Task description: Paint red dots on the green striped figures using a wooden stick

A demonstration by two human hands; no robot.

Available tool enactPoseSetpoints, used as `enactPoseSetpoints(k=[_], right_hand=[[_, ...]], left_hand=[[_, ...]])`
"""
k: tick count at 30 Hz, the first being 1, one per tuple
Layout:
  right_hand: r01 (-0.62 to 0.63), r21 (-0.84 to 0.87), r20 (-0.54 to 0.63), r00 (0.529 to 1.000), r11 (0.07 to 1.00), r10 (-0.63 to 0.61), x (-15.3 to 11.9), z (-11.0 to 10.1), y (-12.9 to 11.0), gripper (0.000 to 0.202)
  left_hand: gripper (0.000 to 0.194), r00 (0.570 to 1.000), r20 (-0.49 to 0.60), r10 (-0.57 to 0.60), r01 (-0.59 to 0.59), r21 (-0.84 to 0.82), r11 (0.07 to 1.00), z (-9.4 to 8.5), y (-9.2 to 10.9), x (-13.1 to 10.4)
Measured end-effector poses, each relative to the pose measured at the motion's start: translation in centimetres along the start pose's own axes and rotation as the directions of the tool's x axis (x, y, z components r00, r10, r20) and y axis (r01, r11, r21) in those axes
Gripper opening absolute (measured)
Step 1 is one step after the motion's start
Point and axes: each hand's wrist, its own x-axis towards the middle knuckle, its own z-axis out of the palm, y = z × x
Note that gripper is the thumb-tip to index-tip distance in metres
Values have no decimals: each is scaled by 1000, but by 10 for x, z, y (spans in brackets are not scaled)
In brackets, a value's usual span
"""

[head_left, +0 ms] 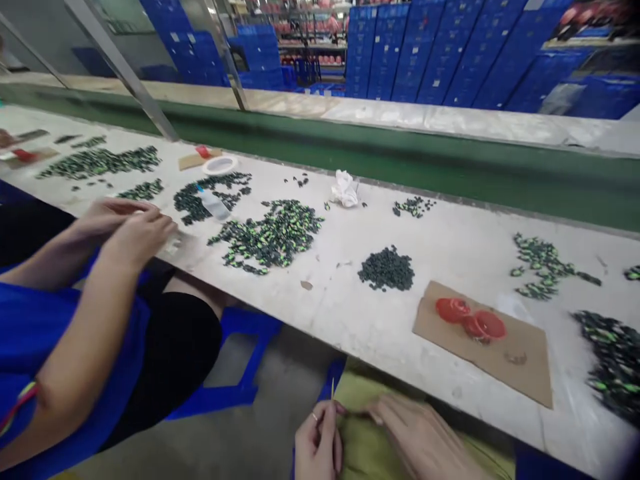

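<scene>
My left hand (319,443) is low in the head view, thumb and fingers closed in a pinch. A thin, pale, pointed stick like a toothpick (333,389) stands upright out of that pinch. To its right, my right hand (425,437) is over the olive-green cloth (357,390) on my lap, its fingertips towards the left hand. Motion smears its fingers, and I cannot make out whether anything is between them. Beyond the hands, on the white table (320,320), a brown cardboard piece (530,337) bears small red cups (490,325) with a little glossy substance.
Piles of small black-and-green pieces (275,233) and a dark pile (386,269) lie along the table. Crumpled white tissue (345,189), a white tape roll (220,165) and a clear bottle (214,203) are farther back. A co-worker's hands (135,230) are at left, beside a blue stool (250,363).
</scene>
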Motion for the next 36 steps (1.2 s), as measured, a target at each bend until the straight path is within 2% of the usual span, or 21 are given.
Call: enactPoseSetpoints(k=[2, 4, 7, 10, 15, 22, 33, 36], right_hand=[[-32, -106, 39, 999, 994, 37, 10, 21, 12, 24], [-41, -205, 60, 997, 978, 54, 16, 34, 25, 27], [-24, -316, 91, 994, 948, 56, 16, 43, 36, 25], [-5, -353, 135, 989, 936, 56, 15, 47, 35, 27], [47, -257, 214, 977, 965, 9, 18, 47, 34, 43], [15, -130, 256, 966, 991, 19, 19, 49, 33, 61], [-67, -39, 251, 965, 997, 75, 29, 51, 28, 52], [-121, -34, 203, 971, 992, 126, 30, 52, 27, 36]], left_hand=[[68, 1000, 5, -16, 16, -17, 1000, 1, -8, 7], [69, 999, 11, -43, 43, -25, 999, 2, -11, 12], [65, 995, 21, -93, 94, -23, 995, 1, -10, 11], [60, 990, 26, -135, 136, -18, 991, -2, -8, 8], [58, 982, 23, -189, 190, -32, 981, -4, -4, 7], [56, 969, 51, -242, 247, -120, 962, -1, 2, 9], [59, 952, 38, -304, 305, -180, 935, 1, 5, 11], [59, 945, 23, -325, 321, -225, 920, 3, 6, 11]])
